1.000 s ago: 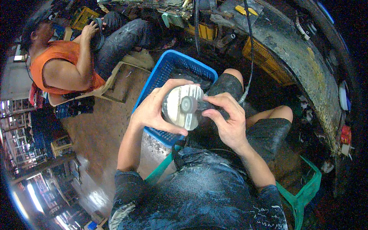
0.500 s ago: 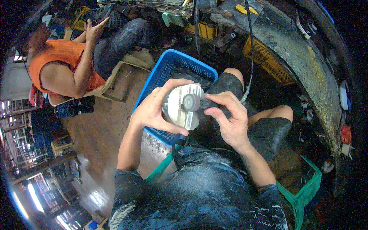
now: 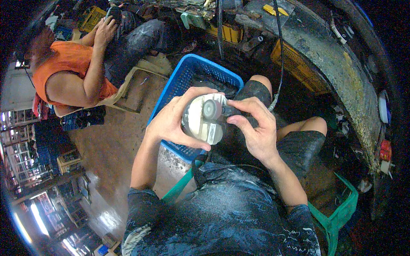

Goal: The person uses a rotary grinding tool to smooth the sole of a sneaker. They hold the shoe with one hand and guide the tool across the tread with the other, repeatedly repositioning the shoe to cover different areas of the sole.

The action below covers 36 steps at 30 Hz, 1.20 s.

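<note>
My left hand [image 3: 168, 117] is wrapped around the far and near edges of a whitish rounded piece [image 3: 196, 117] with pale ridges on its right side. Over that piece sits a grey round wheel [image 3: 210, 110], at the end of a dark, slim handpiece [image 3: 229, 112]. Thumb and fingers of my right hand [image 3: 259, 130] pinch the handpiece from the right. Whether the wheel touches the piece is hard to tell from above. Both hands are over my lap, above the near right side of a blue plastic basket [image 3: 188, 62].
A black cable [image 3: 280, 55] hangs down beside my right hand. Left of the basket, a person in an orange top [image 3: 70, 64] sits holding a dark object. A worn bench [image 3: 324, 51] curves along the right, with a yellow crate [image 3: 294, 70] under it. Green stool parts [image 3: 341, 209] show beside me.
The wheel and my right hand have shifted very slightly; my left hand keeps its hold on the whitish piece. The other person's hands have closed around a dark object.
</note>
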Motion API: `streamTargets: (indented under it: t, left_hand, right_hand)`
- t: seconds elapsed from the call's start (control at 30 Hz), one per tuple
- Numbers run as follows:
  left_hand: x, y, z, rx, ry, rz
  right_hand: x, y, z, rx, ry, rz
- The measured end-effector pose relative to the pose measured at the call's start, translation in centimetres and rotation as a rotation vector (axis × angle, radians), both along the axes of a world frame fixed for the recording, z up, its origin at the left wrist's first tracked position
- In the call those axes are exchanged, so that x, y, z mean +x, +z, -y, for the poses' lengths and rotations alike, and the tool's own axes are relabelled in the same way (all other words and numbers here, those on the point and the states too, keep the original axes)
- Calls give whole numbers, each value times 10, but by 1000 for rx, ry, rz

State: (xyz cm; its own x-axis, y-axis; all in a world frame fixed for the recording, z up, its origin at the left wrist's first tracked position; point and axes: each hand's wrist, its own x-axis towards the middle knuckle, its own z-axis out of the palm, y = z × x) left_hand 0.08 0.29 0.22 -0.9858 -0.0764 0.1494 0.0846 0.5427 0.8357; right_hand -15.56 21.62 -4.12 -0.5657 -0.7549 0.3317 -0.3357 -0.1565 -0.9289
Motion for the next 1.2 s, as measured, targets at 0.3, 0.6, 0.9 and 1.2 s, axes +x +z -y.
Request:
streamTargets:
  t: [0.3,0.6,0.9,1.2]
  left_hand:
    - [1,1,0,-25,-1,0]
    - [-2,-4,1,-1,-11,-24]
    - [-1,-4,2,5,-6,-22]
    - [-1,-4,1,26,3,-12]
  right_hand:
    - [-9,4,-2,43,-2,-16]
    - [-7,3,2,10,16,-3]
    - [-2,0,-4,0,18,-30]
    - [-2,0,-6,17,51,-71]
